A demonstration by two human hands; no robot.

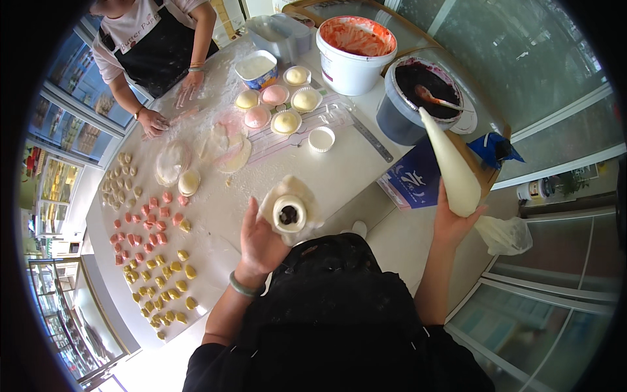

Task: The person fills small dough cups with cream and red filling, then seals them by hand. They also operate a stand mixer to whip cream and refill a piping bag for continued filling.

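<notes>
On my left hand, palm up, rests a thin pale dough wrapper with a ring of cream around a dark filling. My right hand grips the full end of a piping bag of pale cream, its narrow tip pointing towards the dark tub. Finished round pastries, pale yellow and pink, sit in white paper cups beyond my left hand. One more cup holds nothing. A yellow pastry stands near a floury mound.
Rows of beige, pink and olive-yellow dough pieces cover the left. A co-worker's hands press pink dough. Behind stand a red-smeared white bucket, a dark-filled tub and a metal ruler. A blue box is below the edge.
</notes>
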